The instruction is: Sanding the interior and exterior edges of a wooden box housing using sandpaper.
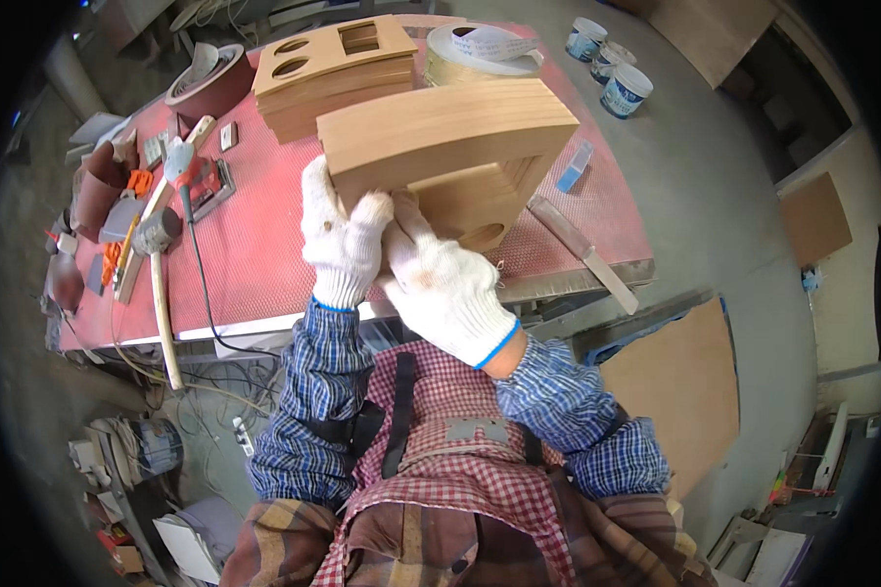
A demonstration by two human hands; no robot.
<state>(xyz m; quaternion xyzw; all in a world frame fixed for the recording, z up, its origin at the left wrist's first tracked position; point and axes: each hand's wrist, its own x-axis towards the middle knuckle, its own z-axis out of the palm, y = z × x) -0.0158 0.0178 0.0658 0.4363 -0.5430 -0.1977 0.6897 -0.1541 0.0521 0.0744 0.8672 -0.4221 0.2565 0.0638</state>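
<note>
A thick, light-brown wooden piece with cut-outs (445, 125) is tilted up at the near edge of the table. My left hand (346, 240), in a white knit glove, is closed around its left end, thumb on the near side. Close beside it, my right hand (444, 286), gloved the same way, has its fingers bent against the lower left part of the piece; the fingertips are partly hidden. Behind stands a stack of wooden panels (338, 73) with round and rectangular openings.
On the red mesh-topped table (255, 230) lie a corded sander (201, 178), a hammer (157, 235), a sandpaper roll (208, 86), a tape roll (475, 54), a blue block (576, 166) and a flat strip (582, 252). Tubs (625, 93) stand on the floor at right.
</note>
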